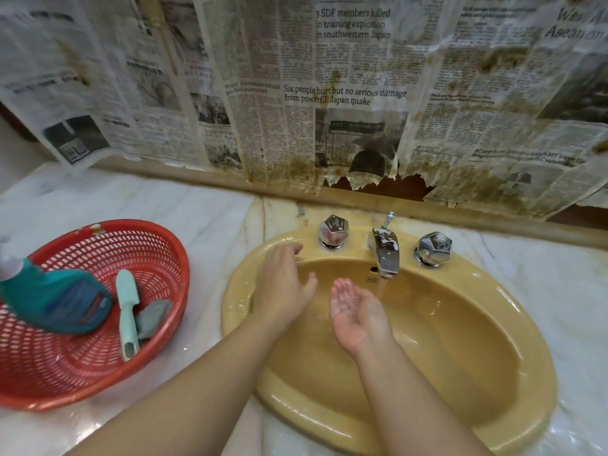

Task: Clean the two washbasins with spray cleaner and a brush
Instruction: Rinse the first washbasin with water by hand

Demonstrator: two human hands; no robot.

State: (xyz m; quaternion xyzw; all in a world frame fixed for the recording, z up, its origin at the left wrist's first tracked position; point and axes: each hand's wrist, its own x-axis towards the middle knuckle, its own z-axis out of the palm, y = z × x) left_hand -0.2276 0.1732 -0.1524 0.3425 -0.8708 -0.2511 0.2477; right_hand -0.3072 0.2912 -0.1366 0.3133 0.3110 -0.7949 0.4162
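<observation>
Mustard-yellow washbasin point(460, 324) set into marble tabletop point(164, 205), frame centre-right, wet on the rim. Chrome spout point(385, 255) at 12 o'clock of the bowl, thin stream of water running; faceted chrome knobs either side, left knob point(333, 231) and right knob point(433, 249). Left hand point(283, 284) palm down, fingers straight and spread, no grip on anything, fingertips on the wet rim at about 10 o'clock of the bowl, just short of the left knob. Right hand point(353, 311) palm up over the bowl, fingers lightly cupped, wide open grip, holding nothing solid, just left of the stream at 9 o'clock of it. Red plastic basket point(148, 245) on the tabletop at 9 o'clock of the basin, near but apart. Inside: teal spray cleaner bottle point(56, 301) lying tilted on its side, pale green brush point(127, 314) leaning handle-up beside it, grey sponge point(153, 317) touching the brush. Stained, torn newspaper point(329, 93) covering the wall behind.
</observation>
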